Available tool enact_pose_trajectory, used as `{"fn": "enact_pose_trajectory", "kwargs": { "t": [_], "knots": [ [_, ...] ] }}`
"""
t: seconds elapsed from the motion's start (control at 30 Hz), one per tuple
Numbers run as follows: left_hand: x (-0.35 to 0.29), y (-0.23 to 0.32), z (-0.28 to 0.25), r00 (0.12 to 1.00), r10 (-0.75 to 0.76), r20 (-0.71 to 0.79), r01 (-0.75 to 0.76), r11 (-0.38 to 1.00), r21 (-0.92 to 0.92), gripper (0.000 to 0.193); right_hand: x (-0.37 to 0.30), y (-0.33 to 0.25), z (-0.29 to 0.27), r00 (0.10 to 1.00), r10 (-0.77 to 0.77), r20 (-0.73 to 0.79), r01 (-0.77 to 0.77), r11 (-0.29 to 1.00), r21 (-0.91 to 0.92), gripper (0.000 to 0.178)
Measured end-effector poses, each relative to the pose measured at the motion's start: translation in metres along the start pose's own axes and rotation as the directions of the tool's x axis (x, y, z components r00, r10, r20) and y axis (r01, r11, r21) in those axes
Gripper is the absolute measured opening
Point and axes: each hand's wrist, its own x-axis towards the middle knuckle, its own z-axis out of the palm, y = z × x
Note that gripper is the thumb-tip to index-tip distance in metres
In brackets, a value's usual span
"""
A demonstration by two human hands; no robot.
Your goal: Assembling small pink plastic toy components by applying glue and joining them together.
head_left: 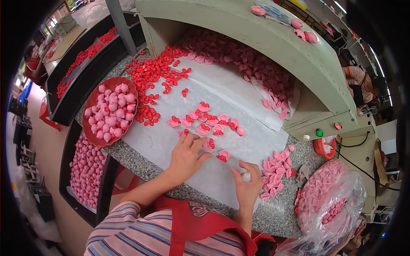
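Observation:
Above the white sheet (pixel 205 179), my left hand (pixel 185 158) has its thumb and fingers apart. Its fingertips are next to a small pink piece with red on it (pixel 183 133), and I cannot make out whether they touch. My right hand (pixel 249 185) curls around a small white object (pixel 246 176), perhaps a bottle tip; most of it is hidden by the fingers. Between the hands lies a pink shell-shaped piece with a red bow-like part (pixel 224 155). Several similar pink-and-red pieces (pixel 203 128) lie just beyond my left hand.
Loose red parts (pixel 160 70) are heaped at the far left, beside a red bowl (pixel 133 112) of pink balls. Plain pink pieces (pixel 275 175) lie right of my right hand, near a plastic bag (pixel 354 187). A pale green machine housing (pixel 239 21) arches over the back.

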Motion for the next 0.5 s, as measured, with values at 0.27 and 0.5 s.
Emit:
{"fn": "enact_pose_trajectory", "kwargs": {
  "t": [0.27, 0.5],
  "knots": [
    [-0.003, -0.004, 0.033, 0.999, 0.032, -0.033, -0.031, 0.999, 0.026, 0.03, -0.011, 0.002, -0.018, 0.998, 0.055, -0.042, -0.055, 0.998, 0.005, 0.025],
    [0.005, 0.024, 0.009, 0.983, 0.148, 0.106, -0.073, 0.856, -0.512, 0.017, 0.008, -0.032, -0.014, 0.989, 0.115, 0.093, -0.14, 0.929, 0.342, 0.03]
  ]
}}
